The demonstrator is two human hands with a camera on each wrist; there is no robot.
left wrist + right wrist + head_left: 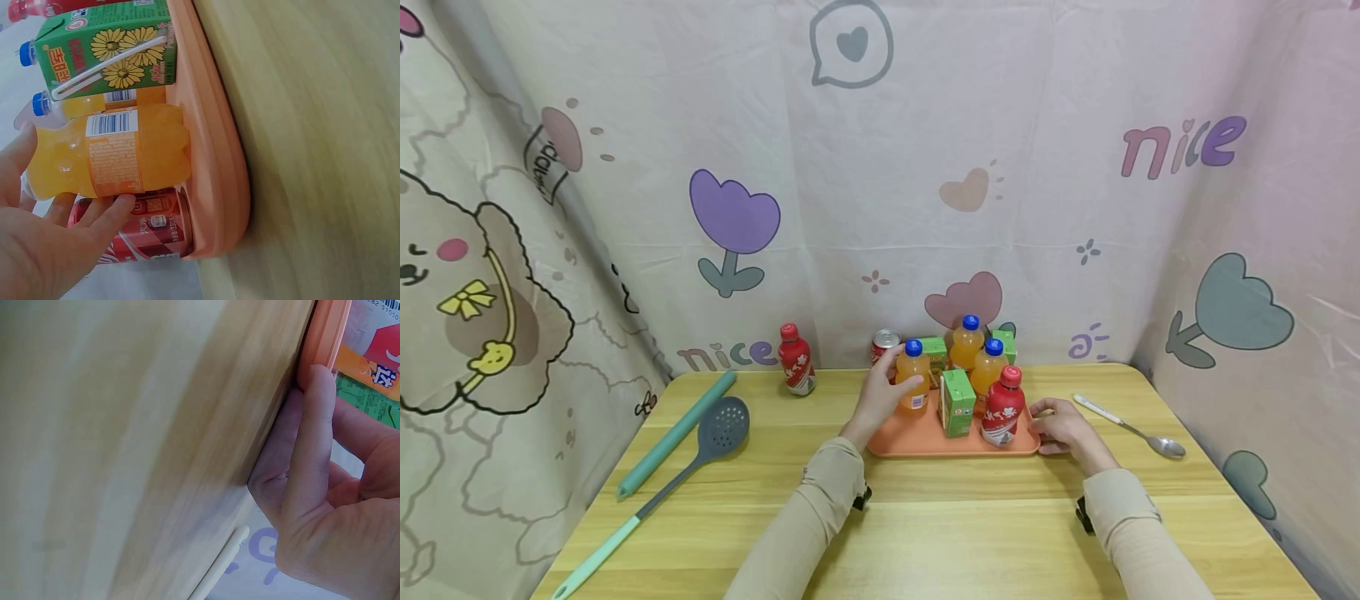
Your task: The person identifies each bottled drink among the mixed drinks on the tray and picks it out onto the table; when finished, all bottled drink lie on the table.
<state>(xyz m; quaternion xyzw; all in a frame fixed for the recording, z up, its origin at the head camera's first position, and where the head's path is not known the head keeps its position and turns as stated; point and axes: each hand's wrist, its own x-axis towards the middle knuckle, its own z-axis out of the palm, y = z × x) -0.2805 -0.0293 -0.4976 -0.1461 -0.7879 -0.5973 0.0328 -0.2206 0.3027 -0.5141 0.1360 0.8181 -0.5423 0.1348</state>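
Observation:
My left hand (pixel 876 404) is round an orange drink bottle (pixel 914 385) with a blue cap, thumb on one side and fingers on the other. The bottle stands upright at the left of an orange tray (pixel 917 448). In the left wrist view a red can (pixel 156 225) sits right behind the fingers. My right hand (pixel 1063 429) holds the tray's right end, one fingertip over the rim (pixel 319 337). Also on the tray are a red bottle (pixel 1003 407), a green drink carton (pixel 957 404) with a straw, two more orange bottles (pixel 967 343) and further green cartons (pixel 934 350).
Another red bottle (pixel 797 360) stands at the back left of the wooden table (pixel 940 525). A green rolling pin (pixel 677 435) and a slotted skimmer (pixel 722 429) lie on the left. Right of the tray lies a metal spoon (pixel 1163 447). A patterned curtain (pixel 850 208) hangs behind.

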